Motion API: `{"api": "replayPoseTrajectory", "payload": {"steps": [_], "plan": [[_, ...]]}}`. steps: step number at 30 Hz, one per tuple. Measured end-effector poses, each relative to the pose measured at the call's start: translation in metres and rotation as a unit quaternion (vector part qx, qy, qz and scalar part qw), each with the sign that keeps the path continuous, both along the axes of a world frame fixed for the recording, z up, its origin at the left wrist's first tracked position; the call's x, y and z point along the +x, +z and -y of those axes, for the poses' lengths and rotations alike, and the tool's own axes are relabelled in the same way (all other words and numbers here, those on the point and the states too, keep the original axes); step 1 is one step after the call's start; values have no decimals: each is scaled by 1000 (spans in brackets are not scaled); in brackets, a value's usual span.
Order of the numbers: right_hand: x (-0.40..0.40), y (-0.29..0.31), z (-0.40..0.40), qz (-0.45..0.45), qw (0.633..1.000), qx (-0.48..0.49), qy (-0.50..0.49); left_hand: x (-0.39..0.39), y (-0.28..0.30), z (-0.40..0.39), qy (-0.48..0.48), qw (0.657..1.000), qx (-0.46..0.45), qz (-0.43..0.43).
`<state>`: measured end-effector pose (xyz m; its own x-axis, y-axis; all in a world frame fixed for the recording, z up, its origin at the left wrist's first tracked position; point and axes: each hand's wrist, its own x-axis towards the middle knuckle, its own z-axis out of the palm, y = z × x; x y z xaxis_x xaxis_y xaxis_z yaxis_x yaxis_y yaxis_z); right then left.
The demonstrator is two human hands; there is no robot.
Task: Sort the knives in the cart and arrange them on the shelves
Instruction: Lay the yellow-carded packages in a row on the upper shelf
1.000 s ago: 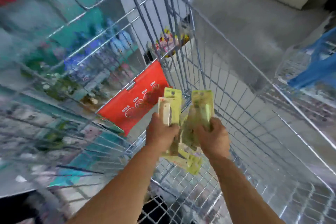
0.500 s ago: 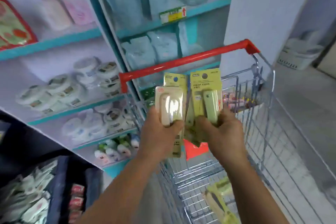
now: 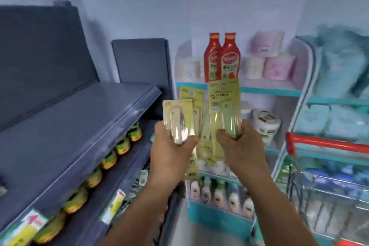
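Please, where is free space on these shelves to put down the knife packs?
The dark shelf top left of the left hand lies bare, above the jar row. Crowded: the teal shelves behind the fruit knife packs, with ketchup bottles.

Yellow-green knife packs against grey and teal shelving

The knife packs (image 3: 223,110) are pale yellow-green card, one printed with dark lettering; the leftmost pack (image 3: 178,120) shows a cream handle under clear plastic. Just above them stand two red sauce bottles (image 3: 221,60) with white labels, flanked by pink and cream rolls (image 3: 277,66). Left of the packs runs a dark grey shelf (image 3: 79,126) over yellow-and-green jars (image 3: 109,158). To their right, teal shelf edges (image 3: 279,91) and a red cart handle (image 3: 327,144).
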<state>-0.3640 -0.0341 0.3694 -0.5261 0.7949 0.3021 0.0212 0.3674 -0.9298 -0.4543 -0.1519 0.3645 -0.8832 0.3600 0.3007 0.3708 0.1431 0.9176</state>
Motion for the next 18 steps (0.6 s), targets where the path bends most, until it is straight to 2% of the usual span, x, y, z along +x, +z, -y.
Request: {"api": "replayPoseTrajectory", "payload": {"steps": [6,11,18], "plan": [[-98,33,84,-14,990,39,136,-70,35,101,113,993,21,-21],[-166,45,148,-8,969,26,246,-101,42,181,209,977,16,-46],[-244,49,219,54,920,36,387,-121,43,251,311,950,-6,22]]}}
